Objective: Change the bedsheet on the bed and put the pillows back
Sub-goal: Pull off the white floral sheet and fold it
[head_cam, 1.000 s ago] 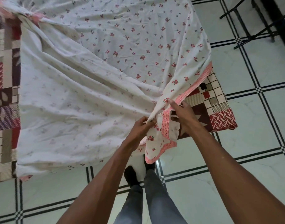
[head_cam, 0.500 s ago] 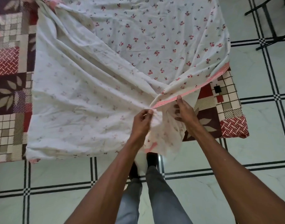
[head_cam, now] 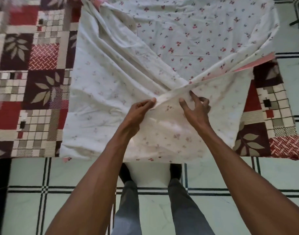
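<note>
Mostly reverse-side-up floral bedsheet (head_cam: 111, 78), folded.

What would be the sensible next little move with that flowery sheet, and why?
Probably close the right hand on the floral sheet and pull the fold outward. Only the left hand pinches it; right-hand fingers are spread, the cloth is bunched, and the patchwork cover shows.

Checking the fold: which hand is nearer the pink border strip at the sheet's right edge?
Right. The right hand rests on the sheet below-left of the pink border strip; the left hand pinches the fold farther left.
</note>
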Tool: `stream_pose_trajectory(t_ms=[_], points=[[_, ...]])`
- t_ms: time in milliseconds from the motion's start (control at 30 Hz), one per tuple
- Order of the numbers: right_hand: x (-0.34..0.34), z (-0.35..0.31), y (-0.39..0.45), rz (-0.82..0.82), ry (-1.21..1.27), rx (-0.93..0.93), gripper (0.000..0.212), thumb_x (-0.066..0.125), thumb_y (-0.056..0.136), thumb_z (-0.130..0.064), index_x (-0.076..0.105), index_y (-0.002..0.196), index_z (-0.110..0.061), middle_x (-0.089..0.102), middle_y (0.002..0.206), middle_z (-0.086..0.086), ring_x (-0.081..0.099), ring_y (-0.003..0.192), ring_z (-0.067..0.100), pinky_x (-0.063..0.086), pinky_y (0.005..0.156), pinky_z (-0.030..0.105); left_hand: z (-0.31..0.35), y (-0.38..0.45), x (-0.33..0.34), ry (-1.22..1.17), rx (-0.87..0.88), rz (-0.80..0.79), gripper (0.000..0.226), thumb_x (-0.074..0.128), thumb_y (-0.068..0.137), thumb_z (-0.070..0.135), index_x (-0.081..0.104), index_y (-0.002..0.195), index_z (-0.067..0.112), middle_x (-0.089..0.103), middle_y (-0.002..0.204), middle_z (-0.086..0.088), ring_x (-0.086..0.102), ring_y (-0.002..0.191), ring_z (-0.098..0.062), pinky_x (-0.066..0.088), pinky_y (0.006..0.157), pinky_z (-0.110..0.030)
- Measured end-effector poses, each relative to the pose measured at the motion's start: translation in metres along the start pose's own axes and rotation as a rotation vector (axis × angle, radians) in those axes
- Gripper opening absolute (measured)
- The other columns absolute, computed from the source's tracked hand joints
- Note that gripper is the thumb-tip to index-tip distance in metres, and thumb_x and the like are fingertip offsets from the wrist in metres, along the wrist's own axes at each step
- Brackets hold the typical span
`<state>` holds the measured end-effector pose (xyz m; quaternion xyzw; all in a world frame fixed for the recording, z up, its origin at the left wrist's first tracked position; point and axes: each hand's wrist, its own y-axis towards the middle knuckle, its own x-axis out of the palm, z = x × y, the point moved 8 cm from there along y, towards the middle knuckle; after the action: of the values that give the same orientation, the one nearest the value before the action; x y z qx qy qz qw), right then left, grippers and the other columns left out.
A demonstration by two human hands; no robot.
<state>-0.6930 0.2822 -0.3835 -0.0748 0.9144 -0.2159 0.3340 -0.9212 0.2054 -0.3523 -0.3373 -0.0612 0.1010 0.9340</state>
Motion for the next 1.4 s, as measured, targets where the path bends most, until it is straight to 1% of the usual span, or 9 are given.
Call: stream_pose_trajectory(t_ms=[200, 333, 467, 600, 700, 800, 1000, 1133, 1400], points=[[0.129, -0.112, -0.003, -0.192, 0.057, -0.096, 0.066, 0.054, 0.101, -0.052, 0.029, 0.160, -0.037, 0.039, 0.137, 0.010, 0.054, 0.113, 0.022, 0.049, 0.106, 0.041, -0.009, -0.007, -0.178, -0.222, 0.026, 0.204, 0.036, 0.067, 0.097, 0.039, 0.075, 0.119, 0.012, 0.073, 0.110, -0.015, 0.068, 0.094, -0.031, 0.057, 0.078, -0.043], [0.230, -0.168, -0.023, -0.316, -0.034, -0.185, 0.069, 0.056, 0.102, -0.046, 0.025, 0.162, -0.032, 0.046, 0.137, 0.017, 0.056, 0.103, 0.022, 0.049, 0.098, 0.037, -0.063, -0.027, -0.336, -0.269, -0.048, 0.504, 0.030, 0.070, 0.094, 0.039, 0.075, 0.113, 0.016, 0.073, 0.115, -0.010, 0.068, 0.110, -0.035, 0.052, 0.100, -0.056], [0.304, -0.167, -0.044, -0.389, -0.187, -0.197, 0.075, 0.056, 0.102, -0.046, 0.018, 0.164, -0.028, 0.038, 0.152, 0.019, 0.049, 0.130, 0.031, 0.040, 0.111, 0.046, -0.116, -0.042, -0.419, -0.127, -0.189, 0.598, 0.046, 0.064, 0.096, 0.048, 0.071, 0.121, 0.009, 0.072, 0.118, -0.017, 0.070, 0.104, -0.040, 0.058, 0.091, -0.052], [0.321, -0.130, -0.058, -0.398, -0.489, -0.152, 0.078, 0.056, 0.100, -0.049, 0.016, 0.164, -0.027, 0.027, 0.160, 0.020, 0.024, 0.148, 0.041, 0.029, 0.115, 0.054, -0.132, -0.043, -0.397, 0.027, -0.213, 0.366, 0.049, 0.080, 0.085, 0.043, 0.069, 0.126, 0.017, 0.074, 0.116, -0.005, 0.071, 0.104, -0.026, 0.057, 0.093, -0.046], [0.308, -0.105, -0.069, -0.378, -0.555, -0.091, 0.078, 0.058, 0.100, -0.047, 0.018, 0.163, -0.027, 0.018, 0.165, 0.017, 0.014, 0.152, 0.037, 0.030, 0.115, 0.058, -0.151, -0.047, -0.410, 0.233, -0.185, 0.476, 0.047, 0.079, 0.088, 0.033, 0.067, 0.129, 0.014, 0.071, 0.121, -0.007, 0.067, 0.109, -0.028, 0.055, 0.097, -0.046], [0.291, -0.089, -0.077, -0.390, -0.465, -0.062, 0.076, 0.060, 0.100, -0.044, 0.023, 0.162, -0.022, 0.025, 0.162, 0.019, 0.026, 0.149, 0.038, 0.031, 0.117, 0.051, -0.164, -0.058, -0.425, 0.475, -0.283, 0.574, 0.067, 0.072, 0.084, 0.058, 0.062, 0.129, 0.009, 0.068, 0.124, -0.014, 0.064, 0.114, -0.037, 0.053, 0.095, -0.047], [0.264, -0.077, -0.094, -0.367, 0.074, 0.123, 0.062, 0.067, 0.097, -0.044, 0.043, 0.151, -0.024, 0.062, 0.131, 0.009, 0.067, 0.112, 0.023, 0.059, 0.094, 0.045, -0.090, -0.056, -0.377, 0.799, 0.111, 0.717, 0.041, 0.075, 0.089, 0.023, 0.053, 0.121, 0.009, 0.057, 0.124, -0.013, 0.051, 0.118, -0.032, 0.046, 0.101, -0.049], [0.240, -0.079, -0.115, -0.314, 0.268, 0.107, 0.060, 0.065, 0.099, -0.040, 0.042, 0.151, -0.021, 0.065, 0.123, 0.007, 0.073, 0.100, 0.016, 0.063, 0.086, 0.041, -0.063, -0.044, -0.307, 0.581, 0.246, 0.467, 0.029, 0.067, 0.097, 0.035, 0.058, 0.116, 0.015, 0.063, 0.114, -0.001, 0.061, 0.104, -0.018, 0.052, 0.091, -0.036], [0.096, -0.030, -0.161, -0.045, 0.614, 0.152, 0.044, 0.059, 0.103, -0.038, 0.048, 0.142, -0.018, 0.073, 0.113, 0.012, 0.076, 0.095, 0.024, 0.062, 0.083, 0.043, -0.051, -0.065, -0.126, -0.016, 0.005, 0.023, 0.050, 0.053, 0.102, 0.053, 0.066, 0.120, 0.009, 0.077, 0.104, -0.010, 0.075, 0.096, -0.023, 0.057, 0.080, -0.031]])
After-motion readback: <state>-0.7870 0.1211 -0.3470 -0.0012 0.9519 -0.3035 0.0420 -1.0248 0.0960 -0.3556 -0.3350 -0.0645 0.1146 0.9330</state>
